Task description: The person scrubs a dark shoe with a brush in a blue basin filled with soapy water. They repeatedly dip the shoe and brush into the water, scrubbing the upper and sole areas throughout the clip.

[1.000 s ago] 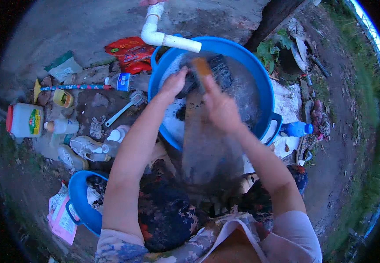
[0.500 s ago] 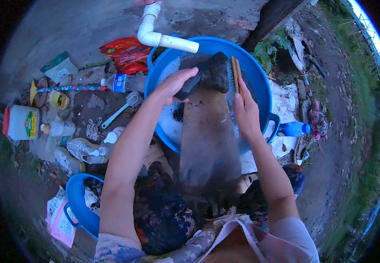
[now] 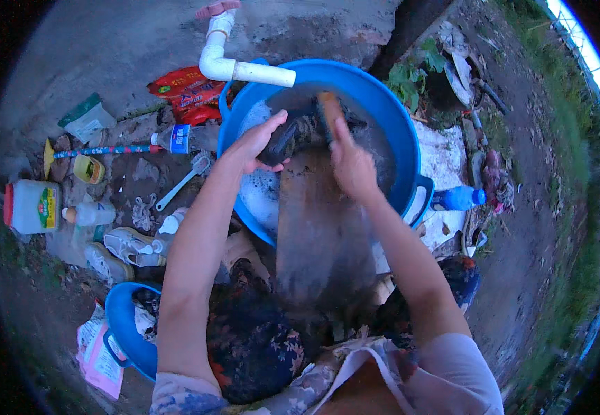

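My left hand is closed around one end of a wet, dark shoe, which lies over the far end of a wooden board. In my right hand is a wooden scrubbing brush, pressed against the shoe's other part; the brush is blurred and its bristles are mostly hidden. The board slopes from my lap into a large blue basin of dark, sudsy water.
A white pipe with a tap reaches over the basin's far rim. At left lie a long-handled brush, pale shoes, a jug and a smaller blue basin. A blue bottle lies at right.
The brush has moved left, from the shoe's right end onto its upper face. The shoe now sits lower and is turned, and the whole view has shifted slightly.
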Available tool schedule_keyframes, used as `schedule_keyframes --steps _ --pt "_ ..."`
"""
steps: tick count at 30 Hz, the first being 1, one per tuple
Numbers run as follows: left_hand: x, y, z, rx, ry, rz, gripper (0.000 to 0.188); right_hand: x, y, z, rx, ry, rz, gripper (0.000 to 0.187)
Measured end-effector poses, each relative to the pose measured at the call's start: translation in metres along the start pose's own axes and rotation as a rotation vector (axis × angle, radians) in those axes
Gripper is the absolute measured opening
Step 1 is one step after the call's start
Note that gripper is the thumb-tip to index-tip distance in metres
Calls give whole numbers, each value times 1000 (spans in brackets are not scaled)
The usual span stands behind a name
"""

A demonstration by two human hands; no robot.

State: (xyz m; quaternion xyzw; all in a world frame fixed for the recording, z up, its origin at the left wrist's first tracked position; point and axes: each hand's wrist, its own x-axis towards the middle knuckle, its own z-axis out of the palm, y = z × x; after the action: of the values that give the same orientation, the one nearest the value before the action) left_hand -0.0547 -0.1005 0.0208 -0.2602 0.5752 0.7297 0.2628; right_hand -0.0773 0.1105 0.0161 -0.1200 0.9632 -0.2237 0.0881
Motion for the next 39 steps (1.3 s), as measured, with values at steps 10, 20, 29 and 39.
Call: schedule_keyframes --steps 10,20,29,39 --pt "0 2 -5 522 68 419 64 16 16 -21 196 -21 127 46" --pt "2 -23 -5 1096 239 784 86 16 51 -2 726 -115 382 46" --pt "-36 -8 33 1345 365 1159 72 7 55 -28 813 -138 445 46" --pt "-38 -26 71 1226 233 1329 37 -37 29 -50 177 -15 -116 48"
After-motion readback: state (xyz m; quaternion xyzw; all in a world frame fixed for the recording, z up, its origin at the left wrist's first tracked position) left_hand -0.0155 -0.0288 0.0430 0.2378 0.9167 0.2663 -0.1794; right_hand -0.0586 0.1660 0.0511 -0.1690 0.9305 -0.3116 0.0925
